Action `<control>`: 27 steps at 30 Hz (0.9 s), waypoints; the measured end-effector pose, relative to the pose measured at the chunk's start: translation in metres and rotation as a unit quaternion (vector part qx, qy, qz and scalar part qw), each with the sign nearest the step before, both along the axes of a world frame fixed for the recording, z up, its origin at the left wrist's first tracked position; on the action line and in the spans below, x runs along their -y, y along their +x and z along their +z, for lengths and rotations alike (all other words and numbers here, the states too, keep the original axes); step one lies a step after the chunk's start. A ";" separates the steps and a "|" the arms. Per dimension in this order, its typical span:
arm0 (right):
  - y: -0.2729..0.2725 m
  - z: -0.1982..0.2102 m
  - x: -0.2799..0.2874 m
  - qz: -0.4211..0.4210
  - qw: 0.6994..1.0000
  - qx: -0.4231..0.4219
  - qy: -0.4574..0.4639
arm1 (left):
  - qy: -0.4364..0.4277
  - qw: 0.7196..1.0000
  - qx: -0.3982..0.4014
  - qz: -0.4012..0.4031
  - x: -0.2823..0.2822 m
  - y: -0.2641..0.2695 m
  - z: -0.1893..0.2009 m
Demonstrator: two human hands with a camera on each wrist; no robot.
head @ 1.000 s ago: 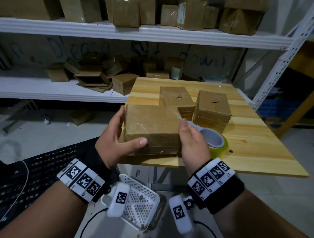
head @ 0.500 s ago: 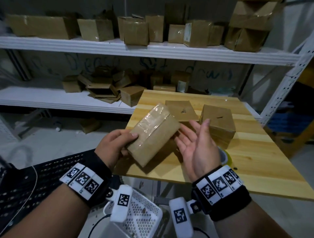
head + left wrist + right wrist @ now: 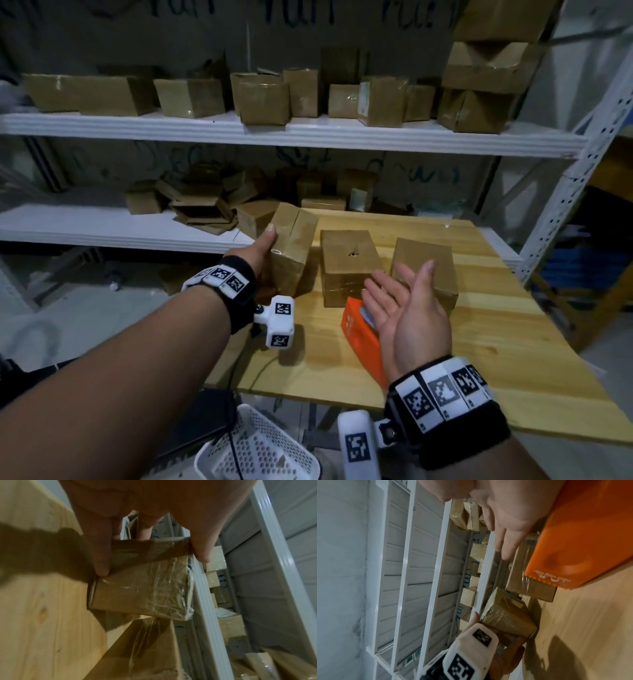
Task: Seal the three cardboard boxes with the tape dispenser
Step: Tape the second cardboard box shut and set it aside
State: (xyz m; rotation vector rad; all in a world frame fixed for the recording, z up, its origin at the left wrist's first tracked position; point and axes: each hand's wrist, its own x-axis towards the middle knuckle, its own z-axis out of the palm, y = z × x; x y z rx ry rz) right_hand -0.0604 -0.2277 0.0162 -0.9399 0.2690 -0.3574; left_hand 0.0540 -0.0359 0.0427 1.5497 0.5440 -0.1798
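Three brown cardboard boxes are on the wooden table (image 3: 479, 342). My left hand (image 3: 259, 255) grips the taped box (image 3: 291, 245) at the table's far left, tilted, thumb on its near face. In the left wrist view my fingers (image 3: 101, 557) and thumb clamp the same taped box (image 3: 142, 588). The middle box (image 3: 349, 263) and the right box (image 3: 424, 270) lie flat. My right hand (image 3: 407, 308) is open, palm up, holding nothing, just above the orange tape dispenser (image 3: 361, 342). The right wrist view shows that tape dispenser (image 3: 583, 540) beside my straight fingers (image 3: 505, 545).
White metal shelves (image 3: 308, 133) behind the table carry several cardboard boxes. A shelf upright (image 3: 575, 192) stands at the table's right rear. A white perforated basket (image 3: 260, 455) sits below the table's front edge.
My left hand has carried the taped box from the table's front to its far left. My right hand has left the box and now hovers open over the dispenser.
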 end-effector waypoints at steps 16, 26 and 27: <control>-0.009 -0.004 0.027 0.035 0.951 -0.075 -0.297 | 0.339 0.938 0.073 0.012 0.022 0.006 -0.005; -0.014 -0.016 0.038 0.070 0.723 -0.127 -0.675 | 0.506 0.761 0.294 -0.278 0.088 -0.006 -0.002; -0.016 -0.016 0.041 0.063 0.712 -0.130 -0.688 | 0.530 0.740 0.284 -0.302 0.092 -0.006 -0.004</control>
